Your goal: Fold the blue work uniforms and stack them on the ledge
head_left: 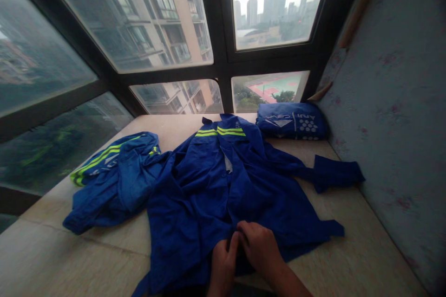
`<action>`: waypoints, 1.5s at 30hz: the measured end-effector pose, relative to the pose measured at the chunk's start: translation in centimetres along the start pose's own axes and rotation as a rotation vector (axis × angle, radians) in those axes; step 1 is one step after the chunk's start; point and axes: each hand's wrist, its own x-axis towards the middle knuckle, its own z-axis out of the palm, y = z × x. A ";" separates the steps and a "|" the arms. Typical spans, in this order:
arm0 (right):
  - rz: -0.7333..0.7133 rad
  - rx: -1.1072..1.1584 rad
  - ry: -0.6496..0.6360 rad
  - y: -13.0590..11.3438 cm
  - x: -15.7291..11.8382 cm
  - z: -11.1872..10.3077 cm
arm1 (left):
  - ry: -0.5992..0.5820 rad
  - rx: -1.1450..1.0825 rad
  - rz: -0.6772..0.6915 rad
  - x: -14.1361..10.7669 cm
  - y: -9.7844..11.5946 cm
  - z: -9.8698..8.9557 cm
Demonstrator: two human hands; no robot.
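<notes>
A blue work jacket (195, 185) with yellow-green stripes across the chest lies spread out, front up, its collar toward the window. Its front edges meet along the middle, with a gap higher up where something pale shows. At the lower part of the front opening, my left hand (225, 257) and my right hand (259, 243) come together, fingers bent and closed on the jacket's front edges. The fingertips touch or nearly touch; any small part between them is hidden. One sleeve (337, 174) stretches out to the right.
A crumpled blue garment (118, 181) with yellow-green stripes lies at the left, touching the jacket. Against the window at the back right sits a folded blue bundle (292, 121) with white print. Dark window frames (223, 37) stand behind the pale ledge (87, 264); a papered wall (393, 102) bounds the right.
</notes>
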 end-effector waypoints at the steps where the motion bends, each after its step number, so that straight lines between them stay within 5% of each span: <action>1: -0.016 -0.022 0.036 0.0 -0.1 0.1 | -0.012 0.008 -0.028 0.1 0.2 0.0; 6: -0.071 -0.046 0.152 0.4 -0.5 0.7 | 0.027 0.040 -0.090 0.3 1.1 -0.1; 14: -0.104 -0.054 0.164 0.0 -0.9 1.0 | 0.114 0.097 -0.081 0.3 0.4 0.1; 27: 0.093 0.394 0.217 0.0 -0.9 1.5 | 0.038 -0.033 -0.112 0.5 0.5 -0.8; 31: 0.023 0.203 0.100 -0.1 -0.7 0.6 | 0.070 0.079 -0.104 0.5 0.0 -0.6; 36: -0.031 -0.081 -0.127 -0.7 0.5 -1.4 | 0.065 0.358 0.074 0.2 -0.2 -0.2; 41: -0.060 -0.126 -0.265 -0.8 1.5 -1.9 | 0.060 0.465 0.208 0.2 -0.3 -0.8; 45: -0.015 0.026 -0.210 -0.3 1.4 -1.8 | 0.065 0.365 0.218 0.4 0.0 -1.7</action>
